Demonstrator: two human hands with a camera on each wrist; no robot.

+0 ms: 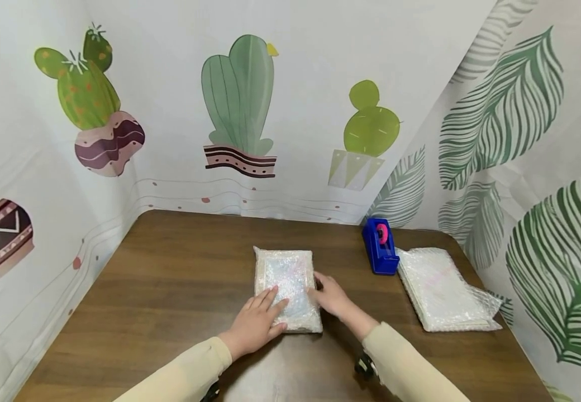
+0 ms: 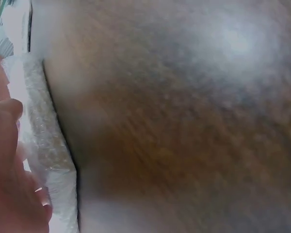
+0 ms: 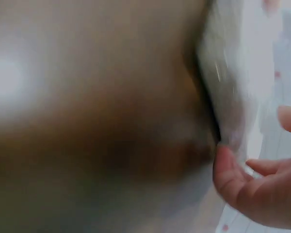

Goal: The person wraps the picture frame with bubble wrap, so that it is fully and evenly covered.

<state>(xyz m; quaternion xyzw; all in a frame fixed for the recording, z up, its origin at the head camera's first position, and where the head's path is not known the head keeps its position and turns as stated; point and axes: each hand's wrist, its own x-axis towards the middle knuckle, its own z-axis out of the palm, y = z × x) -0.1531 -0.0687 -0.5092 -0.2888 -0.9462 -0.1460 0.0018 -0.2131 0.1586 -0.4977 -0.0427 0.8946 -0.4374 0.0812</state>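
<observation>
A flat rectangular package in clear bubble wrap (image 1: 290,268) lies on the wooden table in front of me. Through the wrap a pale bluish middle shows inside a cream border; what it is exactly cannot be made out. My left hand (image 1: 255,324) rests on its lower left part, fingers extended over the top. At the right edge, my right hand (image 1: 332,296) grips the package, thumb on top and fingers curled by the side. The right wrist view shows a fingertip (image 3: 225,158) against the wrapped edge. In the left wrist view the left hand (image 2: 12,170) lies over the bubble wrap.
A blue tape dispenser (image 1: 382,248) with a pink core stands at the back right of the table (image 1: 180,279). Right of it lies a stack of bubble wrap (image 1: 441,290), loose at one corner. A cactus-and-leaf printed cloth (image 1: 300,100) hangs behind.
</observation>
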